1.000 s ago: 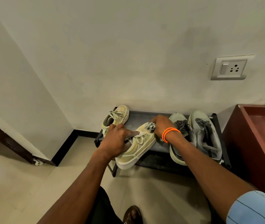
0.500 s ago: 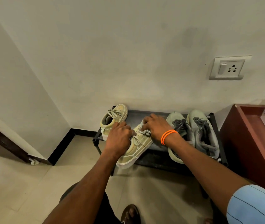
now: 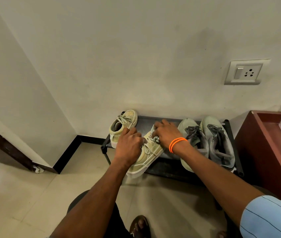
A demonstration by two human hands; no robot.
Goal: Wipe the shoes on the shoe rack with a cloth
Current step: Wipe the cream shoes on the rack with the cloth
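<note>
A low black shoe rack stands against the wall. My left hand grips a cream sneaker around its collar, holding it tilted over the rack's front edge. My right hand, with orange bands at the wrist, holds a small grey cloth bunched against the sneaker's laces and toe. The matching cream sneaker sits at the rack's left end. Two grey-green sneakers lie side by side on the right half.
A dark red wooden cabinet stands right of the rack. A wall socket is above. A wall corner with black skirting lies to the left. My sandalled foot rests on the tiled floor below.
My right hand with the cloth has slid back from the sneaker's toe toward the laces. The view shifted slightly; my left hand keeps its hold.
</note>
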